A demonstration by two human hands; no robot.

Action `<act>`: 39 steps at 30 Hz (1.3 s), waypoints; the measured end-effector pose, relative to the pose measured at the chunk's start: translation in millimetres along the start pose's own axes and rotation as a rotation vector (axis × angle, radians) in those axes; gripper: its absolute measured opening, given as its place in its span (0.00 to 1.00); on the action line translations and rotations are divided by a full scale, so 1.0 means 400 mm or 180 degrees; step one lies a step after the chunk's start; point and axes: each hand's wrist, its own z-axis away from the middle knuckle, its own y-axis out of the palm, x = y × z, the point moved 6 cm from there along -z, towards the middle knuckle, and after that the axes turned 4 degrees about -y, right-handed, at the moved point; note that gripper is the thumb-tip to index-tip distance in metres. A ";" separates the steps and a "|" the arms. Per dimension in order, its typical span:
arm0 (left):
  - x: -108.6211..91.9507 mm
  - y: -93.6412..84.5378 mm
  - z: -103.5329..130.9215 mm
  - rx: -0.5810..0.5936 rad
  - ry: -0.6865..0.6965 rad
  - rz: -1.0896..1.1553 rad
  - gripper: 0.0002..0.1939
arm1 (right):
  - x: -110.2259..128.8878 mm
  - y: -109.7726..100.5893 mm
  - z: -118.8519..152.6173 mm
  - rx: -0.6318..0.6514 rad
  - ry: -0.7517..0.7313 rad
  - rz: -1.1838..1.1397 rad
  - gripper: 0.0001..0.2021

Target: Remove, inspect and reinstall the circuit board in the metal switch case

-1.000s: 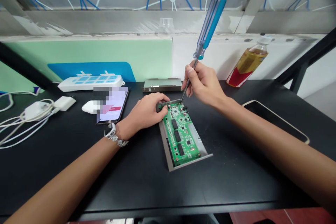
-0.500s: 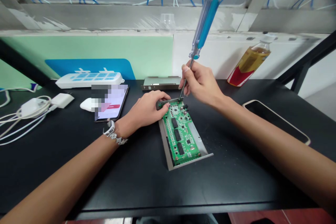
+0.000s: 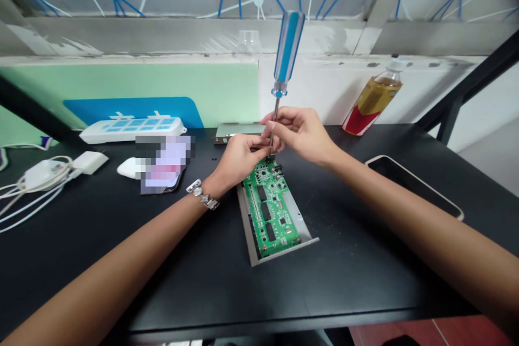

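A screwdriver [image 3: 288,51] with a clear and blue striped handle stands nearly upright, its shaft pinched in the fingers of my right hand [image 3: 302,131]. Its tip is down at the far end of a green circuit board [image 3: 270,205], which lies in a shallow metal casing [image 3: 245,221]. My left hand [image 3: 239,161] is closed, thumb and fingers pinched together by the screwdriver's tip. Whether anything small is between those fingertips is hidden. Just left of that hand, tiny dark pieces [image 3: 214,159] lie on the desk.
Behind the hands lies a metal cover [image 3: 233,131]. On the left are a phone [image 3: 164,167], a power strip [image 3: 133,128] and white cables with chargers [image 3: 44,175]. A drink bottle [image 3: 372,98] leans at the back right, near another phone [image 3: 413,186] on the black desk [image 3: 194,281].
The screwdriver has swung from leaning right to almost upright. My left hand has left the casing's far edge and moved its fingertips to the screwdriver's tip. The view has shifted slightly.
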 end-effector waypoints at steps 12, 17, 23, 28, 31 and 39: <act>-0.002 0.002 0.013 -0.0239 -0.0011 0.0203 0.10 | -0.007 -0.014 0.001 -0.0194 -0.0028 -0.0141 0.21; -0.013 0.001 0.014 -0.0048 0.0068 -0.0155 0.12 | -0.011 -0.016 0.002 -0.0220 0.0002 -0.0198 0.21; -0.024 0.005 0.020 0.0064 0.0106 -0.0373 0.13 | -0.009 -0.014 0.008 -0.0139 0.0009 -0.0097 0.19; -0.022 0.000 0.020 -0.0247 0.0102 0.0031 0.11 | -0.011 -0.019 0.007 -0.0321 -0.0045 -0.0037 0.21; -0.031 -0.001 0.020 -0.0182 0.0133 -0.0057 0.10 | -0.010 -0.017 0.007 -0.0281 -0.0057 0.0048 0.19; -0.032 -0.005 0.023 -0.0214 0.0064 -0.0139 0.11 | -0.011 -0.019 0.008 -0.0251 -0.0020 0.0069 0.19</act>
